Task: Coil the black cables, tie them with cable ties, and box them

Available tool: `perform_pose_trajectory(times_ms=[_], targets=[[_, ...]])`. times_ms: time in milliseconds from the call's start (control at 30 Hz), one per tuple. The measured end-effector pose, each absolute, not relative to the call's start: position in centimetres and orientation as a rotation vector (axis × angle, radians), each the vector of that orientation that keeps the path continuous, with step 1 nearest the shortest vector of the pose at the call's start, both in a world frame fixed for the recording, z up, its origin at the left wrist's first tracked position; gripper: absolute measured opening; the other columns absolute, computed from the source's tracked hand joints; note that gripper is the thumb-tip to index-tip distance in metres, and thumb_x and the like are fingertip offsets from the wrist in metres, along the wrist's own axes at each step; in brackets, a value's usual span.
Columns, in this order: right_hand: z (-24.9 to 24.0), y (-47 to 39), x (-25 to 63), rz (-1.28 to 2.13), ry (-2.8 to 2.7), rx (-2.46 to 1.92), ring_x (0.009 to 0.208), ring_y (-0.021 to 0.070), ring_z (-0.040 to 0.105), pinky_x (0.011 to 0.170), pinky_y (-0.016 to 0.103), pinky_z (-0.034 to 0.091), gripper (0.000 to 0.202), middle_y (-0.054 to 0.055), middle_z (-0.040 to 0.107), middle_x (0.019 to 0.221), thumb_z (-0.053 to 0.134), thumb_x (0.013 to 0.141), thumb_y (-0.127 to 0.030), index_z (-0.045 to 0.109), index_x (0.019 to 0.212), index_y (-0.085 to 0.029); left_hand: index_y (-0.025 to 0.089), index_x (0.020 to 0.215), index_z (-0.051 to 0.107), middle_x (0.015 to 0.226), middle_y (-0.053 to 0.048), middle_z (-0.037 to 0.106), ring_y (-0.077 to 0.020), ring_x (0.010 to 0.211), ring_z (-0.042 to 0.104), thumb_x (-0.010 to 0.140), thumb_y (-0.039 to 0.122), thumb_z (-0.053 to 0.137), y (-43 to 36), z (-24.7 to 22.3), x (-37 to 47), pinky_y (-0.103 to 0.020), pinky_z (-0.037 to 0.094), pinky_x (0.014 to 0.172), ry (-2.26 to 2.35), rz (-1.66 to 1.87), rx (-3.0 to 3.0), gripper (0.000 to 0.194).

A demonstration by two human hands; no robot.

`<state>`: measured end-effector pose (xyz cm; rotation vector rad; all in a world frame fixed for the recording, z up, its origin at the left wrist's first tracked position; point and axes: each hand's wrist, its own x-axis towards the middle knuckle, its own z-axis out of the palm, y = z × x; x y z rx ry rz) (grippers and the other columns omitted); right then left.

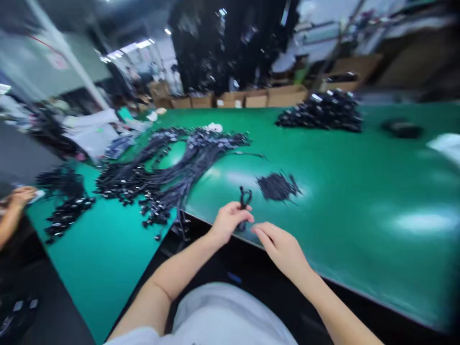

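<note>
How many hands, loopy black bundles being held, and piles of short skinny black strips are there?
Hands: 3 (left hand, right hand, another person's hand)
Held looped black bundle: 1
Pile of short black strips: 1
Total: 5

Counter (345,191): plain green. Relative to it: cable pile (276,186) on top black, cartons (287,96) behind brown, shirt (230,316) in front pale grey-white

Background shelving (323,36) — blurred; co-worker's arm (10,223) — cut off by the left edge; right fingertips' contact — indistinct.
</note>
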<state>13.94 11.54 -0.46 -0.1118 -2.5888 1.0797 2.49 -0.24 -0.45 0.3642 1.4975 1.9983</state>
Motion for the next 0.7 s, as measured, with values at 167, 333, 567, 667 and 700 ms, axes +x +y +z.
perform_pose_trajectory(times_ms=[167,333,567,667,700], targets=[[-0.7,11.9,14.4,0.786,-2.467,-0.097,0.087,0.0191,0.064,0.08,0.032,0.05,0.028,0.008,0.069,0.096,0.038,0.099,-0.024,0.065,0.104,-0.019,0.013,0.099,0.067,0.074,-0.001,0.067,-0.0115,0.069,0.061,0.073,0.033,0.075,-0.1,-0.9,1.8,-0.023,0.044,0.07,1.479,1.864,0.395,0.034],[-1.2,11.6,14.4,0.611,-2.504,0.121,0.133,0.0225,0.042,0.108,0.043,0.038,0.049,0.01,0.048,0.142,0.03,0.095,-0.008,0.047,0.138,-0.022,0.014,0.103,0.067,0.107,-0.009,0.069,-0.0215,0.103,0.06,0.075,0.037,0.075,-0.1,-1.4,2.8,-0.03,0.044,0.091,1.418,1.736,0.559,0.038],[-3.4,12.6,13.0,0.956,-2.491,-0.13,0.141,0.0282,0.03,0.108,0.049,0.039,0.057,0.015,0.019,0.157,0.035,0.095,-0.019,0.025,0.15,-0.022,0.018,0.138,0.049,0.138,-0.014,0.053,-0.0277,0.125,0.05,0.084,0.048,0.062,-0.4,-1.8,3.9,-0.04,0.039,0.104,1.21,1.589,0.696,0.063],[-3.6,17.9,14.1,0.818,-2.502,-0.497,0.125,0.0291,0.052,0.099,0.046,0.047,0.059,0.017,0.036,0.149,0.034,0.093,-0.019,0.023,0.151,-0.022,0.018,0.138,0.048,0.129,-0.014,0.058,-0.0264,0.119,0.054,0.091,0.038,0.054,-3.6,-1.3,0.3,-0.041,0.039,0.103,1.866,1.398,0.993,0.052],[-3.7,20.6,15.0,0.705,-2.494,-0.656,0.123,0.0317,0.052,0.097,0.047,0.047,0.06,0.019,0.038,0.147,0.036,0.092,-0.021,0.024,0.151,-0.021,0.017,0.138,0.048,0.127,-0.014,0.059,-0.0263,0.117,0.053,0.092,0.032,0.052,-5.2,-1.1,-1.7,-0.041,0.037,0.105,2.22,1.342,1.045,0.049]])
